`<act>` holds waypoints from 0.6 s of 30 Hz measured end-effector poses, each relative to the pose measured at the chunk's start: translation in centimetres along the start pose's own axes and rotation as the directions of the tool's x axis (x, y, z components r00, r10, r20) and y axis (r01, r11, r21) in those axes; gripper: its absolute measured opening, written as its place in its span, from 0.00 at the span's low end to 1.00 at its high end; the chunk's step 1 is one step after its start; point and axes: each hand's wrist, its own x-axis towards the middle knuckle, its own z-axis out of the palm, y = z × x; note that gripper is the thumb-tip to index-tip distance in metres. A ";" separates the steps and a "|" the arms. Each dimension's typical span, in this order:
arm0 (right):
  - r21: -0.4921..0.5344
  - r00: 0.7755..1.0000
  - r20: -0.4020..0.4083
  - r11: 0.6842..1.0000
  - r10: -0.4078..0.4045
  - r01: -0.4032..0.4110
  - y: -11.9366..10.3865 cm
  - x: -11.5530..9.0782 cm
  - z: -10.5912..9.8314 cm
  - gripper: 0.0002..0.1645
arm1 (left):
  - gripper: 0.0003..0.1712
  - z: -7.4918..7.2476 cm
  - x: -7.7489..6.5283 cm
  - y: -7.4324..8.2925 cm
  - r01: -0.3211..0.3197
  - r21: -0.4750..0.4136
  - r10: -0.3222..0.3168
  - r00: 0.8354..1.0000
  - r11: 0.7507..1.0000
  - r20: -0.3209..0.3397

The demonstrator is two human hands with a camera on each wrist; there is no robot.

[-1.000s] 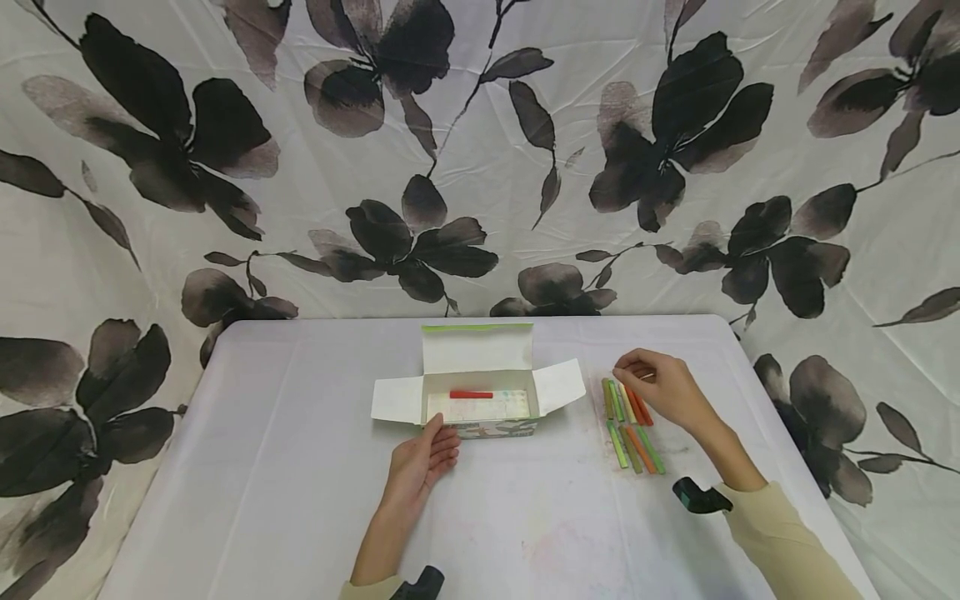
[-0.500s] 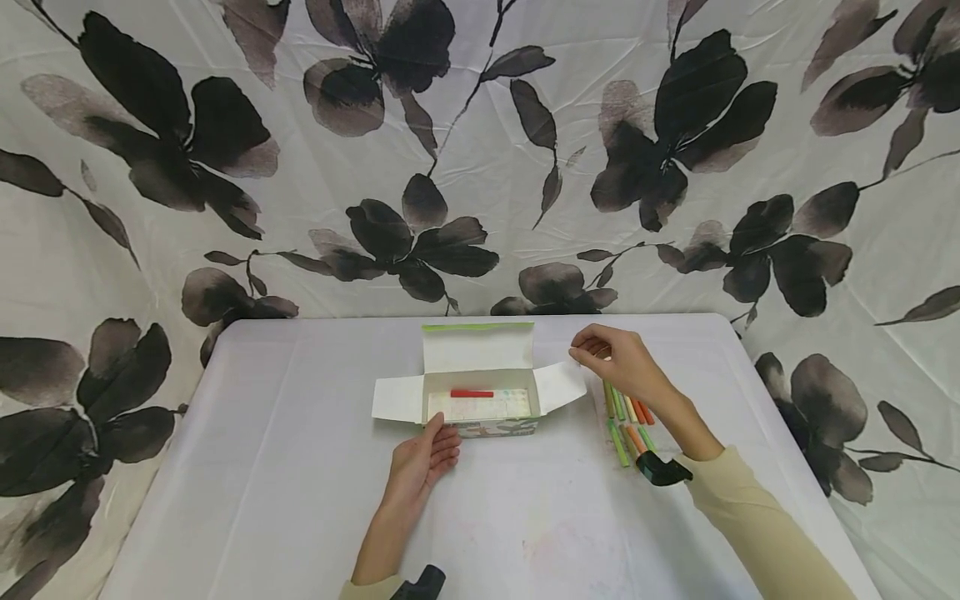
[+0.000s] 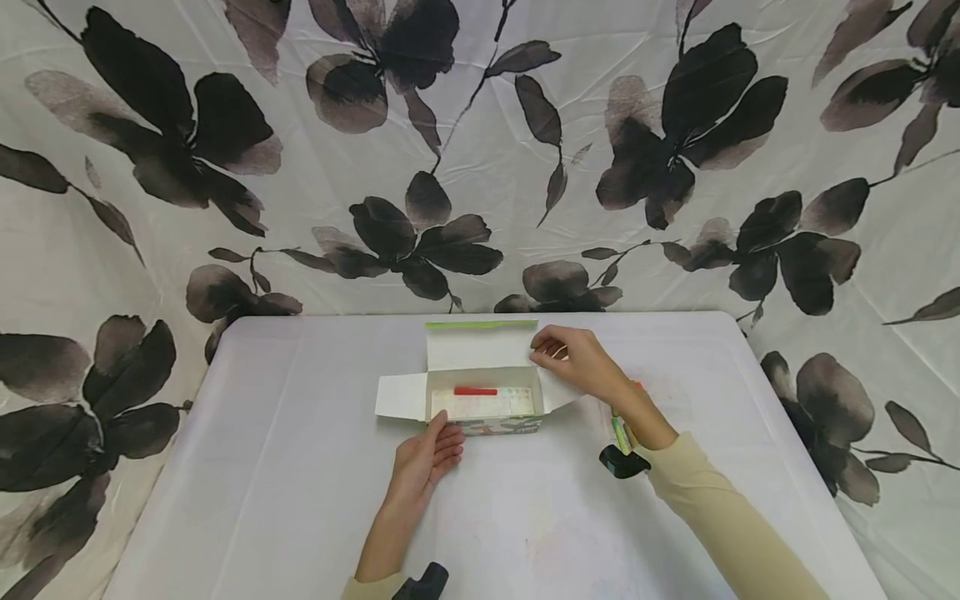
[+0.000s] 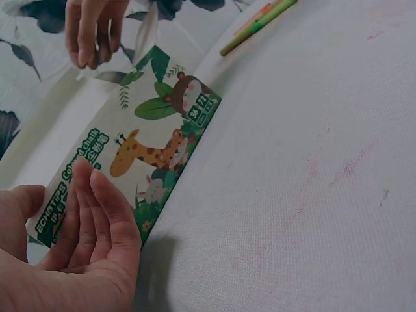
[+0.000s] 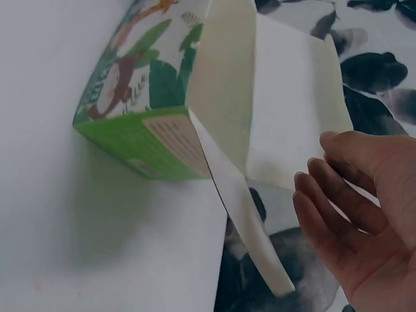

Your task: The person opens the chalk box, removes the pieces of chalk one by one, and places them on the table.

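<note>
An open white chalk box [image 3: 498, 427] stands mid-table, its front printed with animals and "Colored chalk" in the left wrist view. One red chalk stick [image 3: 476, 391] lies inside. My left hand [image 3: 426, 458] holds the box at its front left, thumb at the rim and fingers along the printed front [image 4: 162, 153]. Above the box's right flap [image 3: 558, 392] hovers my right hand [image 3: 577, 358], fingers bent and thumb close to them. I cannot tell whether a chalk stick is between its fingertips. In the right wrist view that hand [image 5: 364, 195] overlaps the raised lid [image 5: 296, 104].
Several coloured chalk sticks [image 3: 619, 433] lie on the white tabletop [image 3: 300, 467] right of the box, partly hidden under my right forearm. The box's left flap [image 3: 401, 397] spreads outward. A floral cloth [image 3: 480, 150] hangs behind the table's far edge.
My right hand has moved left from over the chalk sticks to above the box's right flap. My left hand and the box have stayed in place.
</note>
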 end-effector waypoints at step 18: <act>-0.028 0.987 0.144 0.997 -0.065 0.070 -0.4 1.6 5.4 0.07 | 0.29 0.0 0.2 0.0 0.006 -0.024 -0.006 1.000 1.000 0.006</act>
